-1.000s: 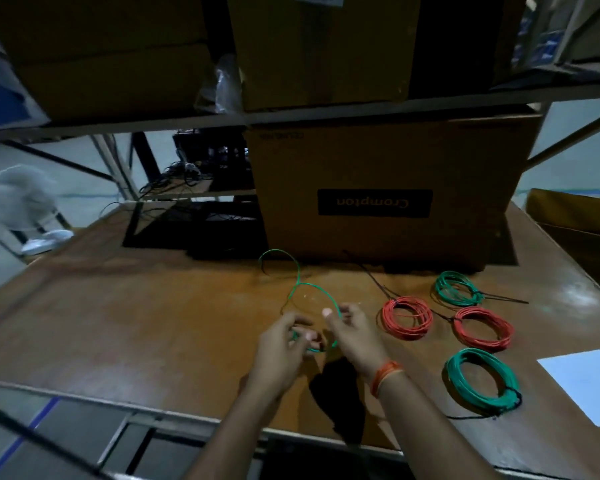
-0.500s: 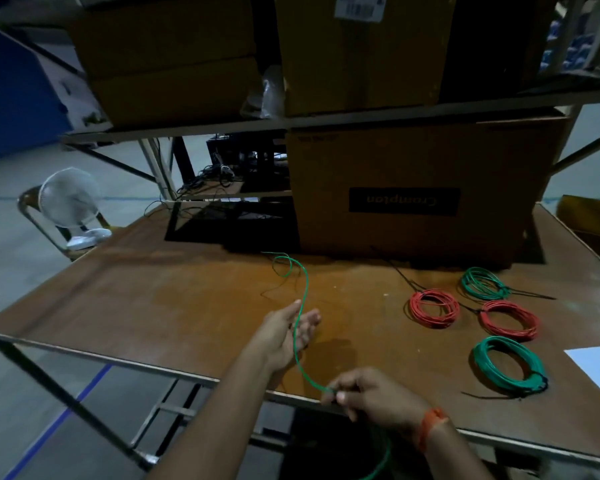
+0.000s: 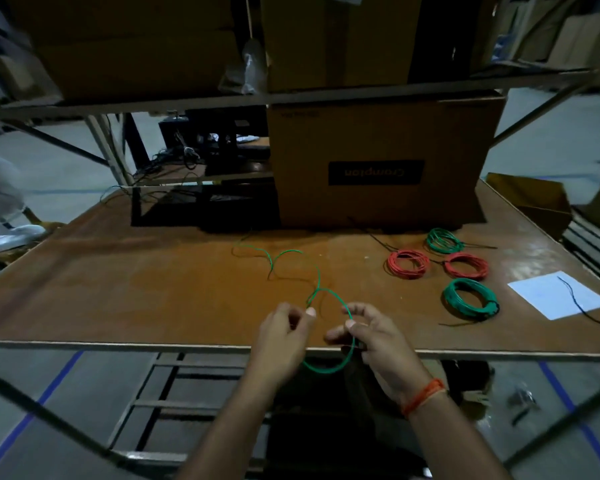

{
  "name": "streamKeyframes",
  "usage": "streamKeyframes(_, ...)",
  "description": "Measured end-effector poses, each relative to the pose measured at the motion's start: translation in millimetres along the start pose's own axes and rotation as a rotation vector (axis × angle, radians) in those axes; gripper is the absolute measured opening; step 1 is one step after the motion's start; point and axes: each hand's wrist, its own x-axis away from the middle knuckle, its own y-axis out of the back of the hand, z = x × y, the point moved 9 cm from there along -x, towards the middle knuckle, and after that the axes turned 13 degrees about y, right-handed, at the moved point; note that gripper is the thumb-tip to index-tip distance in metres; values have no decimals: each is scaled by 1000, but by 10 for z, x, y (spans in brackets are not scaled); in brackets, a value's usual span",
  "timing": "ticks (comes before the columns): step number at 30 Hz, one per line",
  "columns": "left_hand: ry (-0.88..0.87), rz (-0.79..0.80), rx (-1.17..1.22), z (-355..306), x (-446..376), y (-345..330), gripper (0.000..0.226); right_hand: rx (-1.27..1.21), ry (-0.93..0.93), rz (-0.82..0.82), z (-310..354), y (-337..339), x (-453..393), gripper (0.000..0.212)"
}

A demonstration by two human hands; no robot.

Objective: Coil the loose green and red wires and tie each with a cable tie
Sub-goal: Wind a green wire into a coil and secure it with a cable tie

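Reformed since before, green wire [image 3: 329, 369] loops between both grips.

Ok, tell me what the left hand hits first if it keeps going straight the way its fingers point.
The left hand points up-right along the table; first in line looks to be the loose green wire it pinches, then the Crompton carton. Depth is uncertain.

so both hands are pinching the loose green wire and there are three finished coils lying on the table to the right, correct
Not quite. The head view shows four finished coils, not three: two red and two green. The rest holds: left hand and right hand pinch the loose green wire.
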Motion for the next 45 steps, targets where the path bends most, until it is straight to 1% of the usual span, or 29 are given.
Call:
streamKeyframes(3, -107, 207, -24, 33, 444, -146, 26, -65, 15, -58, 67, -79, 233, 29)
streamKeyframes(4, -128, 227, -46, 72, 513, -173, 28, -34, 24, -72, 87, -78, 306, 29)
streamKeyframes(5, -168, 185, -106, 94, 564, -152, 32, 13, 33, -78, 111, -72, 373, 28)
streamKeyframes(7, -336, -62, -294, 44, 699, 3, 46, 98, 51, -80, 156, -57, 483, 22)
streamKeyframes(8, -447, -181, -359, -35, 820, 85, 48, 106, 59, -83, 169, -47, 518, 20)
streamKeyframes(9, -555, -244, -400, -106, 946, 119, 45, 96, 65, -85, 188, -51, 542, 18)
streamKeyframes(10, -646, -245, -420, -163, 1061, 112, 41, 87, 77, -84, 221, -60, 555, 18)
streamKeyframes(11, -713, -207, -449, -190, 1145, 69, 39, 66, 88, -78, 261, -80, 558, 19)
streamKeyframes(13, -789, -110, -534, -173, 1211, -58, 36, -2, 90, -52, 341, -133, 539, 28)
streamKeyframes(14, -802, -69, -536, -168, 1218, -85, 33, -38, 91, -29, 379, -165, 517, 32)
streamKeyframes(15, -784, -6, -479, -173, 1211, -83, 29, -67, 98, 2, 414, -196, 488, 35)
streamKeyframes(16, -729, 87, -381, -189, 1192, -77, 27, -76, 100, 34, 432, -213, 451, 39)
streamKeyframes(17, -651, 191, -234, -214, 1176, -61, 27, -74, 95, 69, 434, -221, 412, 44)
streamKeyframes(19, -436, 421, 191, -288, 1158, -20, 30, -42, 92, 124, 377, -195, 328, 48)
streamKeyframes(20, -345, 495, 403, -347, 1158, 0, 31, -26, 100, 153, 332, -187, 290, 45)
streamKeyframes(22, -238, 527, 722, -508, 1142, 66, 29, 29, 100, 249, 187, -213, 267, 35)
streamKeyframes(24, -188, 501, 948, -647, 1088, 152, 26, 234, 101, 344, -22, -204, 326, 23)
streamKeyframes(26, -175, 446, 1101, -748, 993, 274, 24, 490, 132, 445, -225, -141, 435, 13)
streamKeyframes(28, -170, 371, 1180, -785, 848, 383, 26, 649, 150, 543, -404, -96, 559, 10)
streamKeyframes(30, -152, 286, 1159, -755, 664, 434, 28, 794, 153, 600, -479, -70, 663, 15)
streamKeyframes(33, -130, 158, 952, -669, 419, 392, 33, 1041, 215, 570, -257, -67, 764, 37)
streamKeyframes(34, -137, 124, 843, -632, 353, 358, 33, 1071, 286, 567, -100, -109, 797, 41)
streamKeyframes(35, -149, 110, 728, -604, 305, 309, 33, 1061, 389, 555, 81, -155, 830, 36)
streamKeyframes(37, -189, 149, 520, -575, 283, 157, 32, 1017, 592, 469, 459, -158, 879, 11)
streamKeyframes(38, -207, 192, 447, -565, 296, 62, 32, 1002, 640, 414, 593, -109, 876, 7)
streamKeyframes(40, -222, 296, 349, -562, 372, -131, 31, 954, 680, 338, 778, -4, 829, 18)
streamKeyframes(42, -248, 397, 303, -593, 475, -294, 28, 945, 756, 300, 960, 62, 788, 28)
streamKeyframes(44, -276, 463, 279, -632, 560, -397, 27, 942, 807, 262, 1111, 142, 729, 31)
streamKeyframes(45, -271, 494, 282, -633, 589, -439, 28, 917, 825, 234, 1179, 188, 708, 29)
